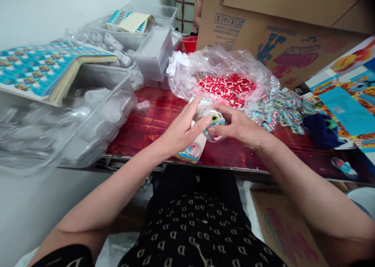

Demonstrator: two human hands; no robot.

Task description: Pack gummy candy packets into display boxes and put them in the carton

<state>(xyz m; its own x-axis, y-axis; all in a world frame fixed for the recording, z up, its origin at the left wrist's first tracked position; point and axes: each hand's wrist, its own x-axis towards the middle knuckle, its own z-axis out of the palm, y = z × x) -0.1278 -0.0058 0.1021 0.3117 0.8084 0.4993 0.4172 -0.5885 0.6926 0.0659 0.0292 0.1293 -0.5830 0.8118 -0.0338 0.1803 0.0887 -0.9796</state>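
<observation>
Between both hands, over the front part of the dark red table (149, 122), is a small bundle of clear plastic packs (216, 120) with blue, white and green print. My left hand (186, 128) closes on the bundle's left side, its thumb across the top. Gripping the right side are the thumb and fingers of my right hand (238, 124). How many packs there are cannot be made out. Below my left hand lies a printed card (195, 153) with a clear bubble, partly hidden by that hand. More filled packs (281, 111) are heaped beyond my right hand.
A clear bag (181, 81) holds small red-and-white pieces (228, 87). Left, a clear bin (117, 91) holds empty plastic shells, with printed sheets (32, 70) on top. A big cardboard box (249, 36) stands behind. Right are a dark blue cloth-like item (318, 132) and printed boxes (345, 99).
</observation>
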